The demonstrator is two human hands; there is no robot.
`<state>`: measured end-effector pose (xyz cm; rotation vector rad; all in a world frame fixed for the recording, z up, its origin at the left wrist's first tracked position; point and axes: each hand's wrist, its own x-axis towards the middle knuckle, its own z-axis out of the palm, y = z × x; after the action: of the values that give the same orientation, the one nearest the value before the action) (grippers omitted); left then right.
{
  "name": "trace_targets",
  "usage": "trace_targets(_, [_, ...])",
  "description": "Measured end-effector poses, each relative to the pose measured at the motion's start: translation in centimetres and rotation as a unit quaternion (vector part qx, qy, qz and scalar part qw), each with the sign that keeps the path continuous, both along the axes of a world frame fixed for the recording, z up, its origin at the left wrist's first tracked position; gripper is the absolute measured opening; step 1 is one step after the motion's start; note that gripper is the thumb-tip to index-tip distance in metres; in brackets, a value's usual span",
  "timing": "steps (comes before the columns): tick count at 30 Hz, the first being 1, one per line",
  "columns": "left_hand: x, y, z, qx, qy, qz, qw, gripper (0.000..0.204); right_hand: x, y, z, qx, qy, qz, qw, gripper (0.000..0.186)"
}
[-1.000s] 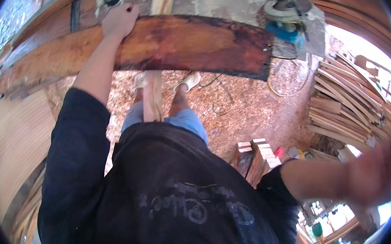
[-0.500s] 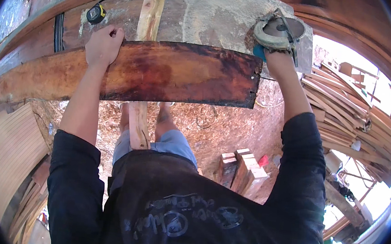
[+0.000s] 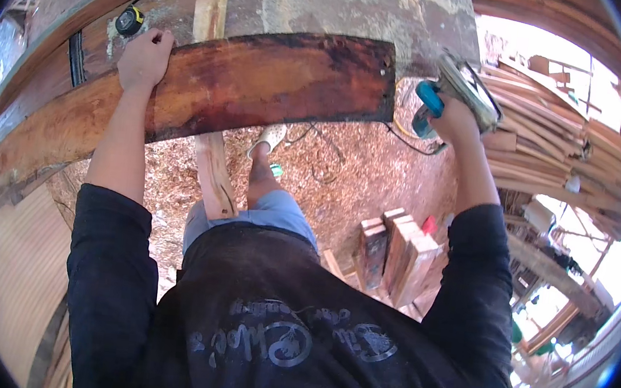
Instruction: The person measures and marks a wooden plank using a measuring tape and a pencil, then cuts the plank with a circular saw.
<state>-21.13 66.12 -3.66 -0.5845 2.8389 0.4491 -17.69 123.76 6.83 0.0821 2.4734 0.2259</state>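
A wide reddish-brown wooden board [image 3: 261, 81] with dark charred-looking edges lies across in front of me. Its right end sticks out past the workbench. On its far edge rests my left hand [image 3: 144, 60], fingers curled over the edge and closed on the board. My right hand [image 3: 458, 123] grips the teal handle of a circular saw [image 3: 464, 89], held off the board's right end and apart from it; the saw is tilted and its blade is partly hidden. A pale wooden strip [image 3: 215, 177] passes under the board, its near end close to my waist.
Past my left hand, a yellow and black tape measure [image 3: 129, 21] lies on the dusty workbench [image 3: 329, 5]. Stacked lumber [image 3: 556, 131] fills the right side. Short wood blocks [image 3: 402, 255] stand on the shaving-covered floor, where a cable [image 3: 326, 143] also lies. Striped panelling [image 3: 16, 263] is at lower left.
My right hand has brought the circular saw off the bench, nearer and to the right, and turned it. My left hand stays on the board. The view has shifted, and a sandalled foot now shows.
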Motion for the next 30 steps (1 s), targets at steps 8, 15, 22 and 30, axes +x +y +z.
trace_targets(8, [-0.7, 0.4, -1.0, -0.022, 0.026, -0.032, 0.999, 0.057, 33.6, 2.7, -4.1, -0.191, 0.096, -0.516, 0.83, 0.024])
trace_targets(15, [-1.4, -0.2, -1.8, -0.037, -0.039, -0.129, 0.99, 0.069, 51.7, -12.0, -3.8, -0.276, 0.112, -0.669, 0.681, 0.005])
trace_targets(22, [-1.0, 0.3, -1.1, -0.041, -0.049, -0.123, 0.99, 0.067, 47.2, -21.2, 2.4, -0.301, 0.193, -0.539, 0.763, 0.014])
trace_targets(30, [-0.6, 0.2, -0.9, -0.013, -0.03, -0.103, 0.994, 0.064, 32.6, -25.2, 6.7, -0.452, 0.281, -0.416, 0.737, 0.024])
